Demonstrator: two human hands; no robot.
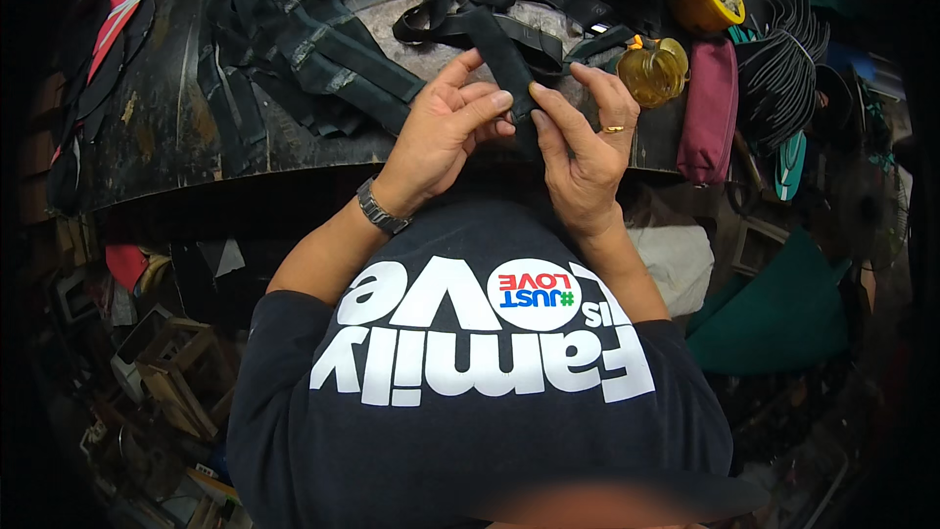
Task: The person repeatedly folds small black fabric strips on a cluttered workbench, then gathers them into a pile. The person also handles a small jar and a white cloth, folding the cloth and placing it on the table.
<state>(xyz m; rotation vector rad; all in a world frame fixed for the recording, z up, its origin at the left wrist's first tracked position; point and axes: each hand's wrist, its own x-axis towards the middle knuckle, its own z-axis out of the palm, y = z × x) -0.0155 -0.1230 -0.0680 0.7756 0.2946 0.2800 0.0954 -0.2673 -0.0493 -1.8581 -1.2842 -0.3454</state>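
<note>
Between my two hands is a flat black strap (pixel 497 51), raised just above the near edge of the table and slanting up to the left. My left hand (pixel 452 120), with a watch on its wrist, pinches the strap's lower left side between thumb and fingers. On the other side, my right hand (pixel 586 132) grips the same lower end with thumb and index finger; a ring sits on one of its fingers. Behind the strap lie more loose black straps (pixel 446 15), looped over a pale patch of the tabletop.
A heap of black strips (pixel 304 49) covers the table (pixel 147 127) on the left. To the right stand an amber glass jar (pixel 654 73), a yellow container (pixel 707 0), a maroon pouch (pixel 707 113) and a bundle of thin black cords (pixel 783 69). Wooden frames (pixel 181 372) lie below left.
</note>
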